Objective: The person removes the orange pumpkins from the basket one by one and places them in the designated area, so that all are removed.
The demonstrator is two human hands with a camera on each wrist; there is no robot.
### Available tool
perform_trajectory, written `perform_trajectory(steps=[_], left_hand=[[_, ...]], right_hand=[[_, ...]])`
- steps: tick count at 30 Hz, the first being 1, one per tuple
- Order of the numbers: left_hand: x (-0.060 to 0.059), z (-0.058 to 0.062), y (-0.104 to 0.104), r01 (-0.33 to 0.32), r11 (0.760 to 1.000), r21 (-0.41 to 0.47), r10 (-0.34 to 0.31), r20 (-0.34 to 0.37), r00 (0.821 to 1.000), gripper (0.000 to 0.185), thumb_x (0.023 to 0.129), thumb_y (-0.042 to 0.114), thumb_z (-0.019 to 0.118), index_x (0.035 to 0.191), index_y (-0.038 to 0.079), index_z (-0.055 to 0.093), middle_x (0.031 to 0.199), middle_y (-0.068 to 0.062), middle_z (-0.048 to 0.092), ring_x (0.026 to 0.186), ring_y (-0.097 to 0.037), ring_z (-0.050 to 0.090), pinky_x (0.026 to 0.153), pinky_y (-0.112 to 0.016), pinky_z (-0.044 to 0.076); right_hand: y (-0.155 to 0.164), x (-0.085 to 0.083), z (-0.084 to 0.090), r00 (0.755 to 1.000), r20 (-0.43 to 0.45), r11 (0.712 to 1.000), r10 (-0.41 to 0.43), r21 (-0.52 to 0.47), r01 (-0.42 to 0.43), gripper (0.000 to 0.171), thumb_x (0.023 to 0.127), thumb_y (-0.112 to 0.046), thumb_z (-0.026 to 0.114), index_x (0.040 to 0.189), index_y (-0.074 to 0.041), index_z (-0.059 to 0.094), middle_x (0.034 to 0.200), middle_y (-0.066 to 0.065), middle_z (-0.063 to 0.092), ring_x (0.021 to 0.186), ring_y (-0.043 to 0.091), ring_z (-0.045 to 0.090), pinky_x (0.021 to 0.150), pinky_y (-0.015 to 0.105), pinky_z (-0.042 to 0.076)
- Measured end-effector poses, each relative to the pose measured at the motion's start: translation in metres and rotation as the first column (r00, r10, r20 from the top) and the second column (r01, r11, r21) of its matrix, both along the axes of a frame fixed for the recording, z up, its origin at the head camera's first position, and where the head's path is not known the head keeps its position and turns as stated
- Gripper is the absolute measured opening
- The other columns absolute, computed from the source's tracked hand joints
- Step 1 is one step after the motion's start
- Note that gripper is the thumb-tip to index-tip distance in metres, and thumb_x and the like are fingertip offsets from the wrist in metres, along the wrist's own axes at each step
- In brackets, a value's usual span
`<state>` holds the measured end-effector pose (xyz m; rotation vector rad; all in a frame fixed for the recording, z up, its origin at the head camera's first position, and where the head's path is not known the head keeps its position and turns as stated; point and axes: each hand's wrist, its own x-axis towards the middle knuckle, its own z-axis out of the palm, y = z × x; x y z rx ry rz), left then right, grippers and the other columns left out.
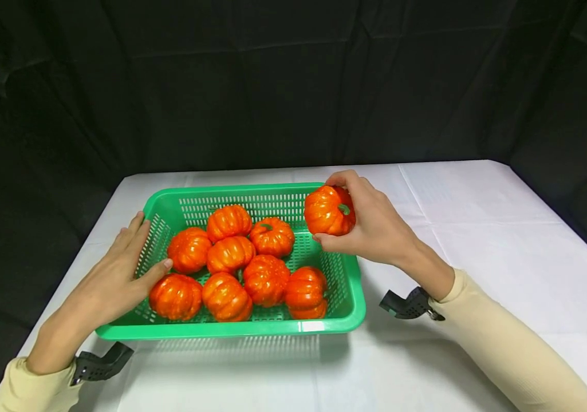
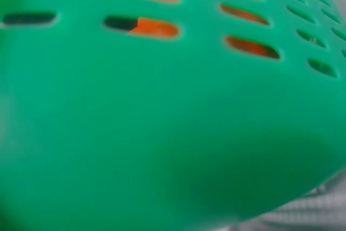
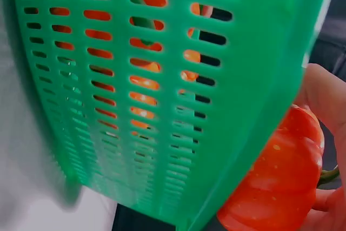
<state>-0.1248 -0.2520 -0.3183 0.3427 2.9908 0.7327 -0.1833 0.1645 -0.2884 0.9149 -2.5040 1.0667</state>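
Observation:
My right hand point(image 1: 373, 226) grips a small orange-red pumpkin point(image 1: 328, 210) between fingers and thumb, above the right end of a green plastic basket point(image 1: 231, 330). Its green stem faces the palm. In the right wrist view the same pumpkin point(image 3: 278, 171) shows beyond the basket's slotted wall point(image 3: 259, 68). At the basket's left end my left hand point(image 1: 110, 283) rests on the rim, fingers straight and thumb reaching over the inside. Several similar pumpkins point(image 1: 266, 280) lie in the basket, mostly toward its left and middle. Green basket wall point(image 2: 162, 117) fills most of the left wrist view.
The basket stands on a table with a white cloth point(image 1: 499, 246). A black curtain point(image 1: 293, 86) hangs behind the table. Each wrist wears a black strap, such as the right strap point(image 1: 410, 303).

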Motion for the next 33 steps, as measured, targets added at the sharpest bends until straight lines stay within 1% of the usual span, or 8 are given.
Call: perform_trajectory(steps=[5,10,15,18,23,27,31,33], left_hand=[[-0.001,0.000,0.000,0.001,1.000,0.008,-0.001,-0.003,1.000,0.093,0.104,0.043,0.060,0.165,-0.001,0.006,0.172,-0.020,-0.006,0.151,-0.055,0.006,0.109,-0.080,0.017],[-0.001,0.000,0.000,-0.005,0.999,0.044,0.007,-0.055,0.998,0.086,0.104,0.040,0.060,0.165,0.000,0.014,0.172,-0.020,0.003,0.152,-0.051,0.014,0.109,-0.079,0.021],[0.000,-0.002,-0.005,-0.019,0.991,0.130,0.032,-0.093,0.995,0.078,0.105,0.036,0.061,0.164,0.001,0.023,0.172,-0.016,0.013,0.151,-0.050,0.019,0.106,-0.081,0.023],[0.001,-0.004,-0.009,-0.026,0.982,0.189,0.044,-0.087,0.995,0.075,0.106,0.033,0.061,0.164,0.003,0.024,0.172,-0.014,0.014,0.152,-0.049,0.018,0.108,-0.079,0.021],[0.002,-0.005,-0.010,-0.035,0.966,0.255,0.054,-0.068,0.996,0.073,0.106,0.030,0.060,0.165,0.004,0.024,0.173,-0.010,0.013,0.153,-0.047,0.016,0.112,-0.077,0.017],[0.002,-0.008,-0.012,-0.029,0.943,0.333,0.057,-0.075,0.996,0.066,0.106,0.018,0.057,0.164,0.005,0.028,0.172,-0.008,0.016,0.154,-0.044,0.016,0.115,-0.073,0.016],[0.003,-0.011,-0.015,-0.024,0.901,0.434,0.057,-0.064,0.996,0.062,0.105,0.005,0.049,0.164,0.008,0.031,0.172,-0.003,0.018,0.155,-0.039,0.016,0.117,-0.070,0.015],[0.003,-0.013,-0.017,-0.022,0.884,0.467,0.054,-0.056,0.997,0.063,0.103,0.002,0.048,0.164,0.009,0.032,0.172,-0.001,0.019,0.155,-0.036,0.016,0.120,-0.065,0.014]], right_hand=[[0.010,0.001,-0.001,0.999,-0.020,0.999,-0.047,0.004,0.047,0.072,0.072,-0.019,0.091,0.132,-0.008,0.053,0.123,0.005,0.058,0.106,0.021,0.057,0.076,0.040,0.060],[0.022,0.001,-0.002,0.996,-0.042,0.997,-0.084,-0.002,0.084,0.070,0.073,-0.019,0.090,0.134,-0.007,0.057,0.130,0.004,0.058,0.110,0.022,0.056,0.081,0.045,0.058],[0.032,0.000,-0.001,0.993,-0.040,0.994,-0.107,-0.009,0.107,0.069,0.074,-0.017,0.090,0.134,-0.007,0.058,0.131,0.003,0.059,0.112,0.022,0.056,0.084,0.047,0.057],[0.038,-0.002,-0.002,0.993,-0.036,0.993,-0.116,-0.002,0.116,0.068,0.075,-0.017,0.090,0.135,-0.008,0.060,0.132,0.003,0.059,0.114,0.022,0.056,0.085,0.048,0.056],[0.048,-0.004,-0.005,0.989,0.000,0.989,-0.146,0.016,0.146,0.065,0.076,-0.018,0.090,0.135,-0.013,0.063,0.130,0.002,0.060,0.112,0.023,0.056,0.083,0.048,0.056],[0.056,-0.006,-0.007,0.986,0.025,0.986,-0.167,0.032,0.166,0.064,0.077,-0.018,0.090,0.135,-0.013,0.064,0.127,0.002,0.060,0.107,0.024,0.058,0.082,0.047,0.057],[0.063,-0.011,-0.012,0.982,0.044,0.982,-0.185,0.045,0.183,0.064,0.077,-0.018,0.089,0.136,-0.012,0.063,0.127,0.003,0.060,0.106,0.026,0.059,0.083,0.048,0.057],[0.068,-0.015,-0.015,0.978,0.059,0.979,-0.202,0.053,0.199,0.065,0.078,-0.018,0.089,0.137,-0.013,0.062,0.129,0.004,0.060,0.107,0.027,0.059,0.084,0.050,0.057]])
